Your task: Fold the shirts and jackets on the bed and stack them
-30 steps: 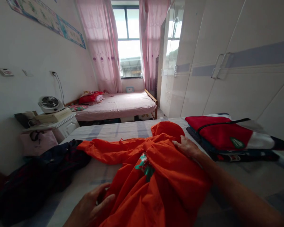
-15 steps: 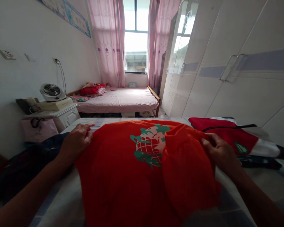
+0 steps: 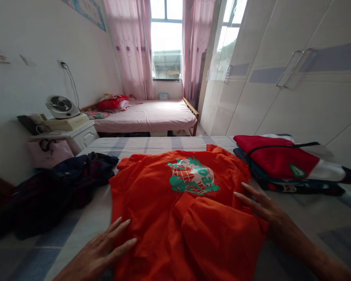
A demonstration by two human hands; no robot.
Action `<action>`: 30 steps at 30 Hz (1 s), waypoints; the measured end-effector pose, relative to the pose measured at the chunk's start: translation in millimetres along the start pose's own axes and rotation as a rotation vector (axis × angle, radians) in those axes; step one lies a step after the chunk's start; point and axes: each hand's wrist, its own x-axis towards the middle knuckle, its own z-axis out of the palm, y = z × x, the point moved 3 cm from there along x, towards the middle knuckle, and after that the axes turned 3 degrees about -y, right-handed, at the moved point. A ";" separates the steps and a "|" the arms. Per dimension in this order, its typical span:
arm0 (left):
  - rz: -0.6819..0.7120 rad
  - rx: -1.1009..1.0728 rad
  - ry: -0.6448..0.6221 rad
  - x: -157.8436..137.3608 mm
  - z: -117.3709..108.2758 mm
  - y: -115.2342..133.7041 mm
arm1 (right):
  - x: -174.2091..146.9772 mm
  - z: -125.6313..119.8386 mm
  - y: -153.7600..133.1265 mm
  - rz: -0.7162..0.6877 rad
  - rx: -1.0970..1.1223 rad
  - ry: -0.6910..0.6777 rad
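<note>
An orange garment (image 3: 146, 199) with a green and white globe print lies spread on the bed (image 3: 84, 234) in front of me. One of its sleeves (image 3: 219, 230) is folded inward across the body, its cuff near the print. My left hand (image 3: 105, 246) rests at the garment's lower left edge, fingers stretched and apart. On the right side, my right hand (image 3: 260, 207) touches the cloth beside the folded sleeve, its fingers extended. Neither hand grips the fabric.
Dark crumpled clothes (image 3: 55, 191) lie on the left of the bed. A pile with a red and white garment (image 3: 277, 156) on top sits at the right. Beyond stand a second bed (image 3: 152, 113), a fan (image 3: 61, 107) on a cabinet and a white wardrobe (image 3: 280, 109).
The orange garment came down from both hands' hold and now lies on the bed. My left hand let go and moved down towards me; my right hand opened and shifted slightly lower.
</note>
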 end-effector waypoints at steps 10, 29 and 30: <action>0.214 0.170 0.141 22.8 -1.4 14.1 | -2.9 -9.1 -3.3 0.085 -0.001 -0.102; 0.090 0.010 -0.115 25.2 0.7 16.9 | -6.0 -45.1 -36.3 0.406 0.596 0.167; 0.082 0.005 -0.089 27.3 2.7 16.4 | -5.4 -46.8 -37.7 0.407 0.607 0.203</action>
